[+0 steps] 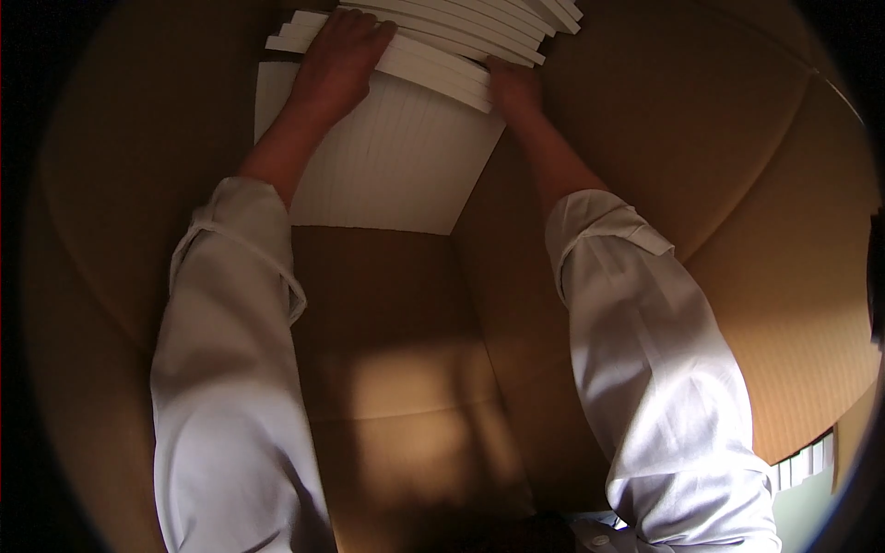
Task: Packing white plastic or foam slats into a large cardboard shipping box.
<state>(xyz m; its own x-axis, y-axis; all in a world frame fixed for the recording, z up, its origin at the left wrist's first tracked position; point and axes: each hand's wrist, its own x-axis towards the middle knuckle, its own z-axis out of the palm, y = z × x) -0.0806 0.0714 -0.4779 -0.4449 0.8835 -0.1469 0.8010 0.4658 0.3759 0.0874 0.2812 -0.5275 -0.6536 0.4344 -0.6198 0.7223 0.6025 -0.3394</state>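
Note:
Deep inside a large cardboard box, my left hand (343, 63) grips the near white flat piece (433, 76), its fingers curled over the upper edge toward the left end. My right hand (513, 89) is closed on the right end of the same piece; its fingertips are partly hidden. Behind it, several more white flat pieces (461, 26) are stacked edge to edge, slightly fanned. Under the near piece lies a white sheet (387, 152) with faint lines, apparently a flat panel. Both forearms, in rolled-up white sleeves, reach into the box from below.
The brown walls of the cardboard box (737, 120) rise on both sides of my arms. A patch of sunlight falls on the near part of the cardboard (410, 442). Outside the box at lower right, more white pieces (804, 465) show.

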